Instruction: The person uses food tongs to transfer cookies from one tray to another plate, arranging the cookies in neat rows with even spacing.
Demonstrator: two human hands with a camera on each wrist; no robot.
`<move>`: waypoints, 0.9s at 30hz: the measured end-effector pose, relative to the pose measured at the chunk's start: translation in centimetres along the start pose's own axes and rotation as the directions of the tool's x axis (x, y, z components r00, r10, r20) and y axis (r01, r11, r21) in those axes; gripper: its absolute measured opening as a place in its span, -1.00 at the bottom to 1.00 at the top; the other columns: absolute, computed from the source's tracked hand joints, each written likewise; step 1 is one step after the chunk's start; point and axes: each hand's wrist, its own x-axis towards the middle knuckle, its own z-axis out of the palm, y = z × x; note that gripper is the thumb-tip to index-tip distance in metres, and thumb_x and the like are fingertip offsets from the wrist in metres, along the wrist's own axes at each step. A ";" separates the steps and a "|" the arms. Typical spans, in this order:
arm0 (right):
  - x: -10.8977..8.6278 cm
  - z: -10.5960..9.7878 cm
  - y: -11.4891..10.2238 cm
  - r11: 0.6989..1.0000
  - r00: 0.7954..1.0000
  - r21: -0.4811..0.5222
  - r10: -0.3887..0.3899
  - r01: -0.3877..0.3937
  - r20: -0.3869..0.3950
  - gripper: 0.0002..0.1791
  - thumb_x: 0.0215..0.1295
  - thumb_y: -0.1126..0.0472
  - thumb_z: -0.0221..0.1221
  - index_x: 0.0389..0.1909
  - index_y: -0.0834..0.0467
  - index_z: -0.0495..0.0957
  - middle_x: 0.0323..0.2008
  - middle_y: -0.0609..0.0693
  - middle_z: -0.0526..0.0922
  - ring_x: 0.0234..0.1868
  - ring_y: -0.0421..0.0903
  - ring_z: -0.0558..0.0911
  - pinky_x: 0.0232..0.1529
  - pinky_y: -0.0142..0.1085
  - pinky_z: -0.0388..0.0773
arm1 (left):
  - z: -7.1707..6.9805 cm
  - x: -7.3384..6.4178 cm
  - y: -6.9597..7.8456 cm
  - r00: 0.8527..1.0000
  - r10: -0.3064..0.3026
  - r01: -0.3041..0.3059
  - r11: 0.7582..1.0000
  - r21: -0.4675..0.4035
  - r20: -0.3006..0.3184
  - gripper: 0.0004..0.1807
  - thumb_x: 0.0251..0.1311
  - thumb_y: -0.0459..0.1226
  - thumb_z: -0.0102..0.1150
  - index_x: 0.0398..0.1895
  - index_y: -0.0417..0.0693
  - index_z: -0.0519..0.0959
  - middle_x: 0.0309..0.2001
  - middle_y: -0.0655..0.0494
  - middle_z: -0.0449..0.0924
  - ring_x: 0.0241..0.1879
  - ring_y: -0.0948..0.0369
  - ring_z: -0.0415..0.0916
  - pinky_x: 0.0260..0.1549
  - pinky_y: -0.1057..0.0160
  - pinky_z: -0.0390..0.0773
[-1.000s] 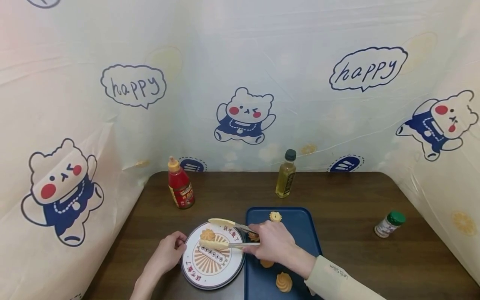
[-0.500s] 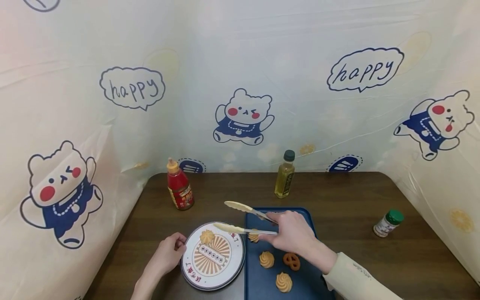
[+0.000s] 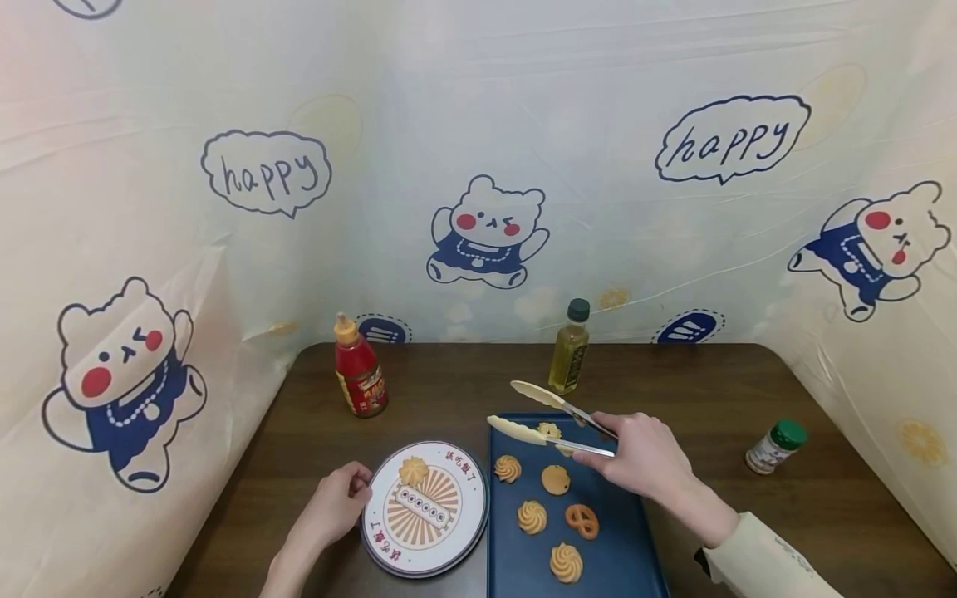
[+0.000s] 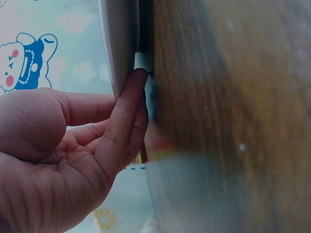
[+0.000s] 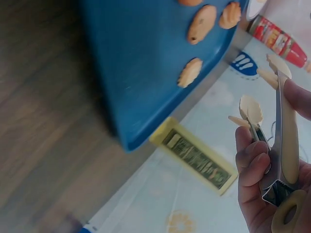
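Head view, right hand (image 3: 645, 454) gripping tongs (image 3: 527, 433), one pretzel (image 3: 581, 522)

My tongs (image 3: 579, 447) have shiny, smooth metal shanks and matt tips (image 3: 518, 430). The plates (image 3: 469, 517) are smooth and glossy, my tray (image 3: 628, 544) smooth with a duller, matt face. Wood grain streaks the counter (image 3: 695, 390), lightly sheened. The swirled cookies (image 3: 566, 563) look ridged and matt. The creased sheet (image 3: 598, 58) could be plastic or cloth; I can't tell.
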 end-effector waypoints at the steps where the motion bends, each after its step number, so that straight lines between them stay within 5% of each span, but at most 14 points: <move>1: -0.2 0.0 0.3 1.000 1.000 -0.003 0.010 -0.010 0.003 -0.24 0.06 -0.28 0.38 0.11 0.21 0.63 -0.73 -0.21 0.38 -0.64 -0.22 0.37 -0.54 -0.28 0.30 | 0.0 0.0 0.0 1.000 -0.002 0.002 1.000 -0.001 0.001 -0.88 0.28 -0.48 0.13 -0.14 -0.32 0.52 -0.36 0.02 0.43 -0.35 0.13 0.41 -0.36 0.16 0.45; 11: -1.7 0.3 2.7 0.996 0.996 -0.016 0.084 -0.083 0.018 -0.27 0.06 -0.24 0.39 0.11 0.20 0.64 -0.81 -0.17 0.15 -0.78 -0.19 0.19 -0.66 -0.32 0.10 | 0.0 0.0 0.0 1.000 0.001 -0.001 1.000 -0.008 -0.002 -0.88 0.27 -0.49 0.13 -0.15 -0.33 0.52 -0.37 0.02 0.43 -0.36 0.13 0.40 -0.38 0.16 0.45; 27: -3.6 1.2 4.7 0.984 0.982 -0.037 0.174 -0.172 0.078 -0.28 0.03 -0.25 0.41 0.09 0.19 0.65 -0.76 -0.15 0.24 -0.72 -0.17 0.28 -0.63 -0.31 0.14 | -0.1 -0.1 0.1 1.000 0.001 -0.002 1.000 -0.006 -0.004 -0.89 0.27 -0.49 0.13 -0.16 -0.32 0.52 -0.37 0.02 0.44 -0.35 0.13 0.41 -0.36 0.15 0.45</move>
